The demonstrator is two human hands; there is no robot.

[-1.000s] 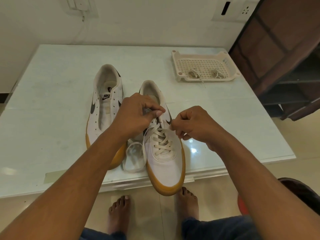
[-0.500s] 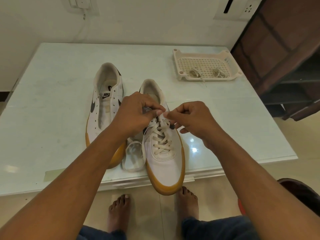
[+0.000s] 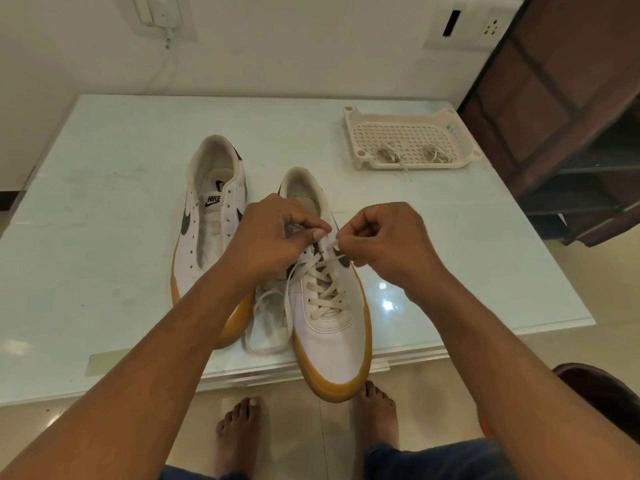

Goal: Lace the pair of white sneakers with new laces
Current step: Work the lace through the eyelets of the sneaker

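Bare feet (image 3: 239, 424) on the floor, bottom centre. Half-laced sneaker (image 3: 329, 334) sits lower centre, long axis running near to far. Its gum toe points at the camera and hangs over the near edge of the counter (image 3: 104, 209); heel far. New lace (image 3: 323, 294) criss-crosses the lower eyelets, and slack loops off the left side onto a clear wrapper (image 3: 266, 330) just beside. Right grip (image 3: 384, 244) closed, pinching the lace end by the top eyelets. Left grip (image 3: 277, 233) closed too, fingers curled on the sneaker's upper at the same row; lace or flap, cannot tell. Unlaced sneaker (image 3: 207, 237) lies left of it, parallel, toe near but inside the edge, partly under the left forearm. Bare counter is wide at frame left, narrower at right. Perforated basket (image 3: 356, 123) upper right, near the far right corner, holds two small lace bundles (image 3: 388, 154), apart from each other.
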